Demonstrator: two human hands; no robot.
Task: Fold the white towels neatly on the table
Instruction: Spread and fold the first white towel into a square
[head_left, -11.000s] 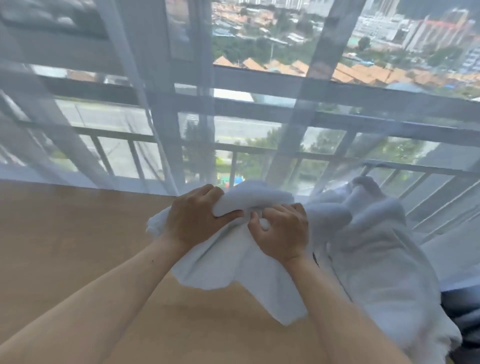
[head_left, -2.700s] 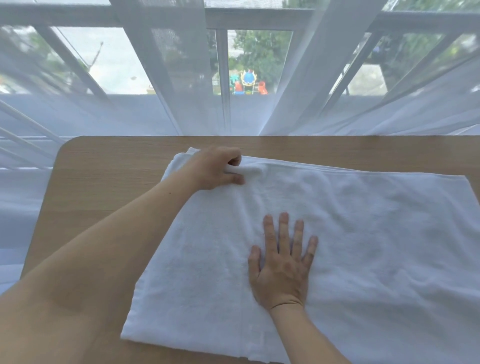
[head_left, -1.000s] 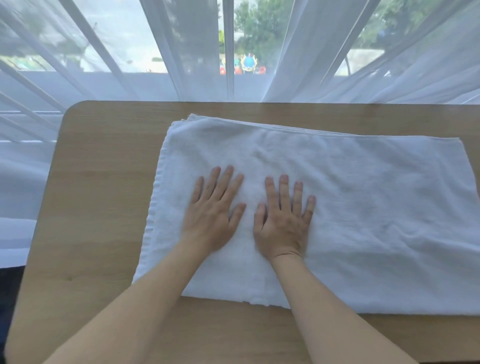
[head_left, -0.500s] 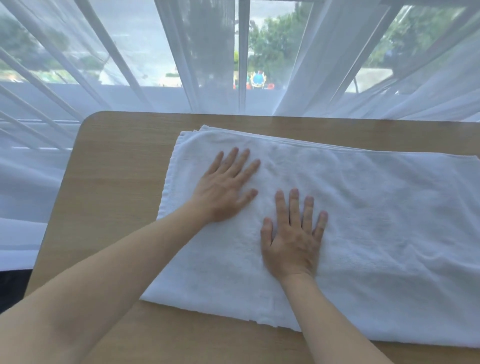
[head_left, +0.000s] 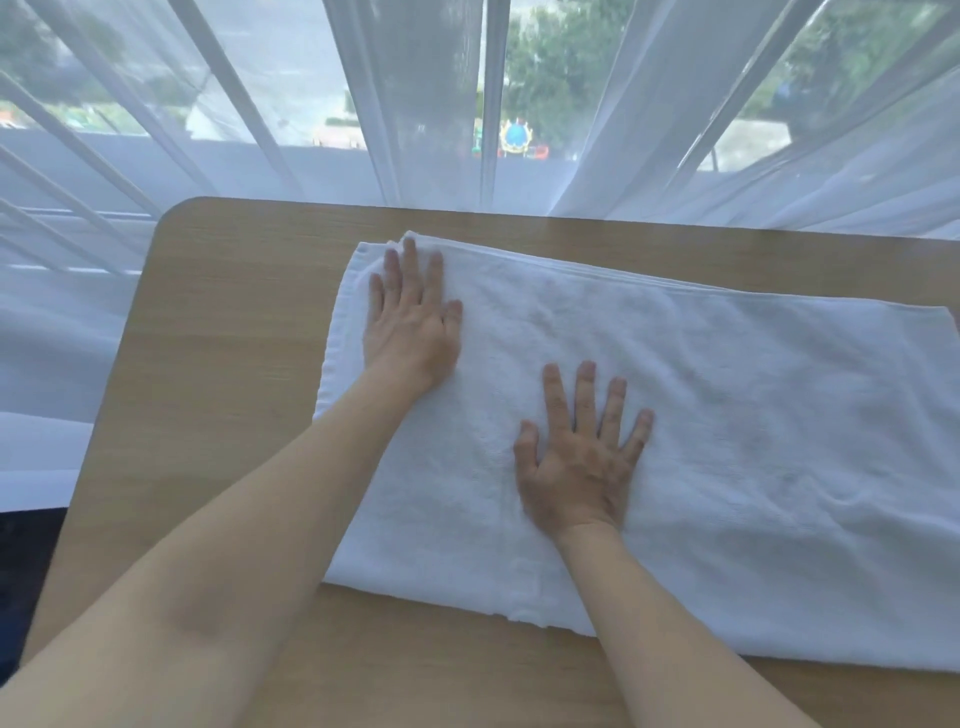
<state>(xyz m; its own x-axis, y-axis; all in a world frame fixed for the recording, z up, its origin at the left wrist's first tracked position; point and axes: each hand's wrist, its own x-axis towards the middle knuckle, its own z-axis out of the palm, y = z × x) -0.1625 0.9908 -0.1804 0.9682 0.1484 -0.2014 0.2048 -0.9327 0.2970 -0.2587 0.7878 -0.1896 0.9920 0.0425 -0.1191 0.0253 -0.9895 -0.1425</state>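
A white towel (head_left: 753, 441) lies folded into a long flat rectangle on the wooden table (head_left: 218, 364), and its right end runs out of view. My left hand (head_left: 413, 322) presses flat on the towel's far left corner, fingers straight and reaching the far edge. My right hand (head_left: 582, 457) lies flat with spread fingers on the towel's middle, nearer to me. Layered edges show along the towel's far side.
Sheer white curtains (head_left: 405, 104) hang right behind the table's far edge, with a window and railing beyond. The table's rounded left corner (head_left: 176, 218) is near the towel. Bare wood lies to the left and along the near edge.
My left hand has slid away from me and to the left, from beside my right hand to the towel's far left corner. My right hand has stayed flat in place.
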